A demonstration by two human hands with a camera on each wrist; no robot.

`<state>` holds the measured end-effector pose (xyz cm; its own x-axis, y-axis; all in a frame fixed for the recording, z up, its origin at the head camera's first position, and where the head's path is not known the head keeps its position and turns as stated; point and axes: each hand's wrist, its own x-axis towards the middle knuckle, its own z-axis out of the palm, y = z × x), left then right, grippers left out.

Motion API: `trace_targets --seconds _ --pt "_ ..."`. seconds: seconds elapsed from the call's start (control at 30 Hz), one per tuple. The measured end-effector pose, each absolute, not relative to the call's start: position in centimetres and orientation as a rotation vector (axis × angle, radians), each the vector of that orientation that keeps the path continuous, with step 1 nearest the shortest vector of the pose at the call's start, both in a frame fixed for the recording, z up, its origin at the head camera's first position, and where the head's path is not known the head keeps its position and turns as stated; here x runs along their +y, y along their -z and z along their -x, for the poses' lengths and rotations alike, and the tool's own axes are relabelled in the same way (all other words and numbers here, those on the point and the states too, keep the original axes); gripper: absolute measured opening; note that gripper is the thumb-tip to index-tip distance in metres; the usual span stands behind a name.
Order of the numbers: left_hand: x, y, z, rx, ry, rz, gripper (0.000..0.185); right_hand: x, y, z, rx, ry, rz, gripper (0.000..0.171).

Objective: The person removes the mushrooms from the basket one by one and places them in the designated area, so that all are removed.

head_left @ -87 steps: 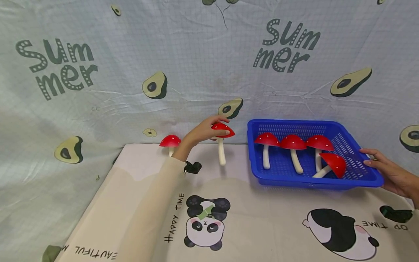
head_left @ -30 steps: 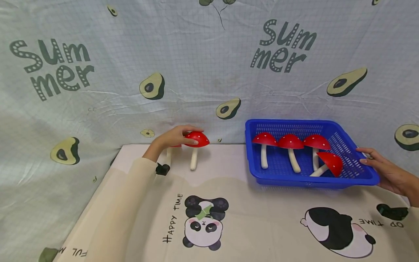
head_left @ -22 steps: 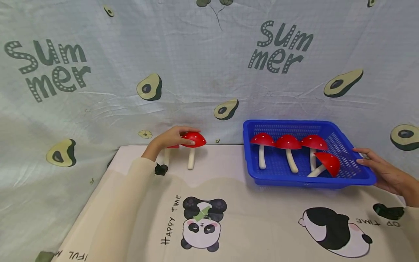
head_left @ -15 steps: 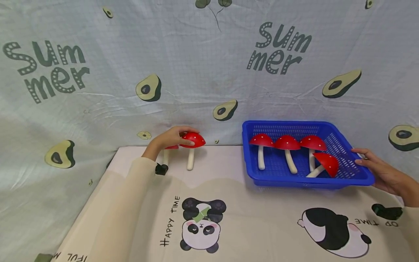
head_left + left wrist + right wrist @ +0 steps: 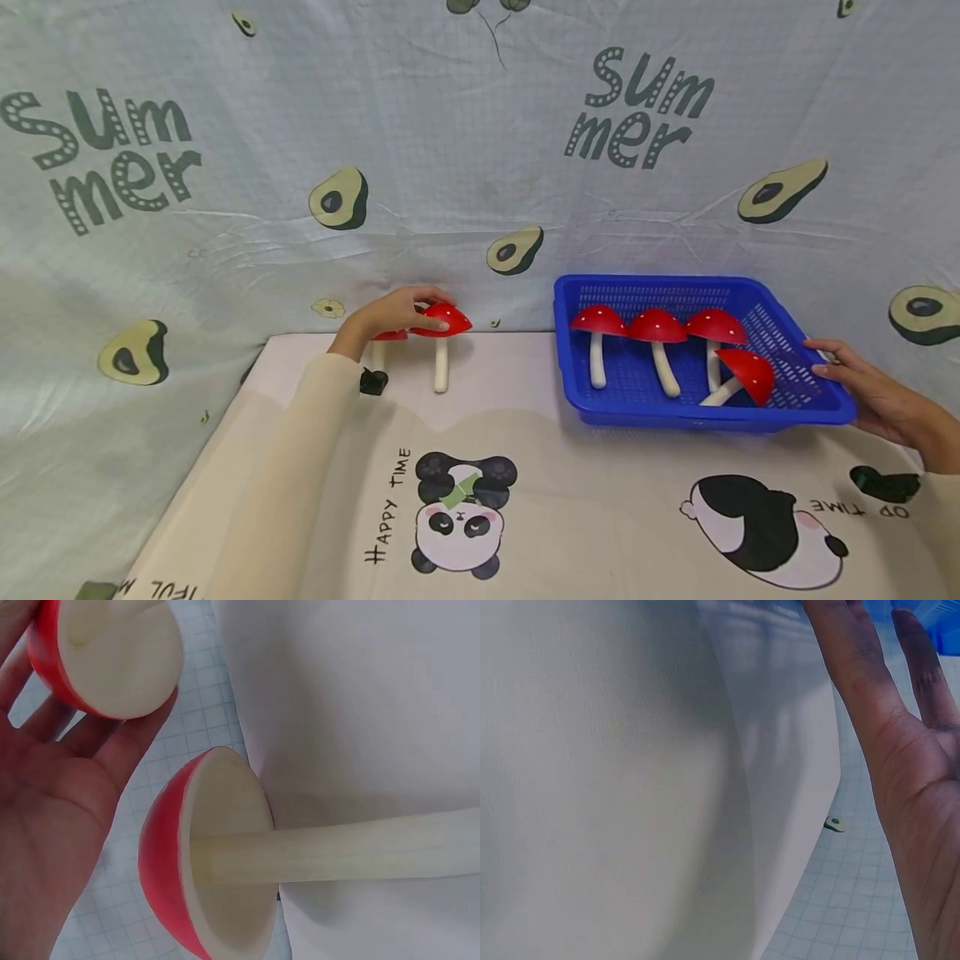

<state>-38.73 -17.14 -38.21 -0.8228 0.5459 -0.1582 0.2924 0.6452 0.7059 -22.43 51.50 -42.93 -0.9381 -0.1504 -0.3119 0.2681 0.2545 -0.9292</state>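
The left hand point(image 5: 390, 313) clamps its fingers on a mushroom's cap point(image 5: 444, 318), standing it beside another mushroom point(image 5: 382, 343) (stem down); next, letting go cleanly. The right hand point(image 5: 870, 392) rests straight fingers on the basket point(image 5: 795, 410).

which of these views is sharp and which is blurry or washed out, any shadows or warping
Head view: sharp and evenly lit, faint shadow under the blue basket, the backdrop's grid bowed toward the edges. Left wrist view: very close, the mushroom soft-edged, the white cloth nearly blown out. Right wrist view: mostly featureless pale cloth, dim, the right hand close and slightly soft.

Avocado-print backdrop cloth point(image 5: 465, 150), panda-print table mat point(image 5: 570, 508), possibly a small dark clip point(image 5: 885, 483)
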Motion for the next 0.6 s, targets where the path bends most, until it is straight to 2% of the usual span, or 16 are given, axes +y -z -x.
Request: trace_targets --seconds 0.33,0.6 --pt "-16.64 37.76 38.66 2.501 -0.897 -0.627 0.056 51.62 43.02 22.53 2.157 1.775 -0.116 0.041" --pt "-16.48 37.64 38.77 2.531 -0.831 -0.631 0.052 51.5 42.94 22.45 2.121 1.813 -0.116 0.041"
